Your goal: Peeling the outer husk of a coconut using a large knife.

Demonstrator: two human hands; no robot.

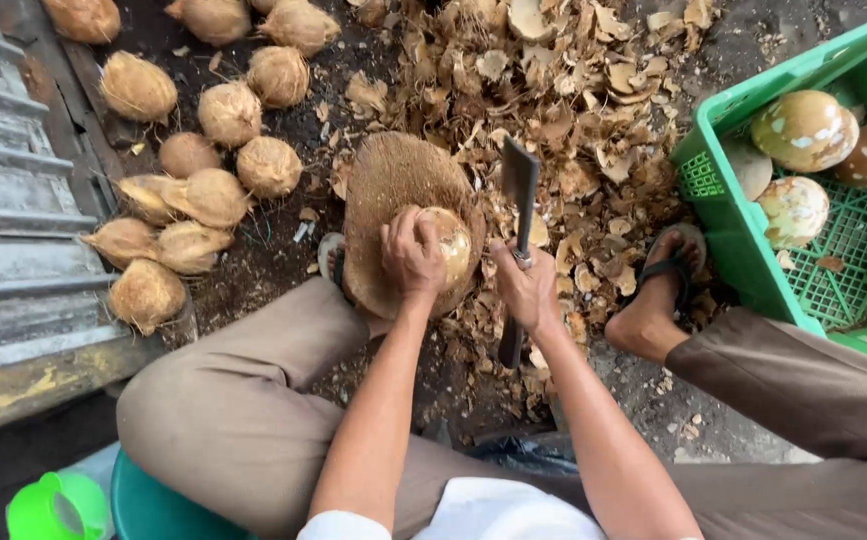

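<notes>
1. Left hand (412,255): palm down, fingers curled in a close grip, knuckles toward the camera, wrist straight.
2. Left forearm: bare, runs from the lower middle of the view up to the hand, elbow bent; white sleeve edge at the bottom.
3. Right hand (526,290): fist closed in a firm grasp, thumb side up, just beside the left hand.
4. Right forearm: bare, angled up and leftward from the lower right.
5. Legs: knees spread wide, brown trousers; right foot in a sandal.

No packages, labels, signs or screens anywhere in view, neither near the green crate (744,240) nor elsewhere on the ground.
</notes>
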